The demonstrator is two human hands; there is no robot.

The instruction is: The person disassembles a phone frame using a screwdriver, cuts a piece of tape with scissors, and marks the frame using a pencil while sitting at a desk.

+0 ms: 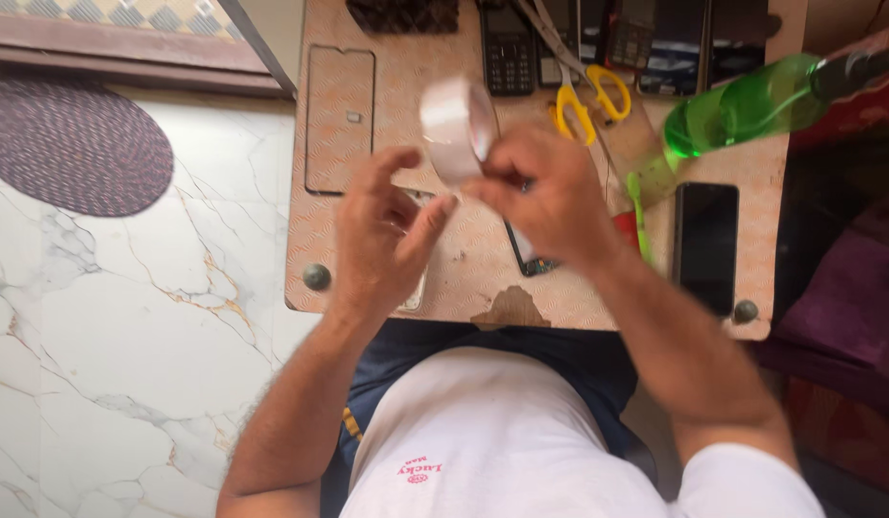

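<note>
My right hand (550,197) grips a roll of clear tape (456,125) and holds it up above a small wooden work board (464,259). Just left of the roll, my left hand (382,240) has its fingers spread, and its fingertips reach toward the roll's lower edge. Whether they touch the tape I cannot tell. Under my hands lies a phone (529,259), mostly hidden by them.
Yellow-handled scissors (584,101), a green plastic bottle (747,105), a dark phone (705,245), a glass screen panel (339,120) and several phones (598,38) along the far edge lie on the board. A woven purple mat (70,144) sits on the marble floor (128,317) at left.
</note>
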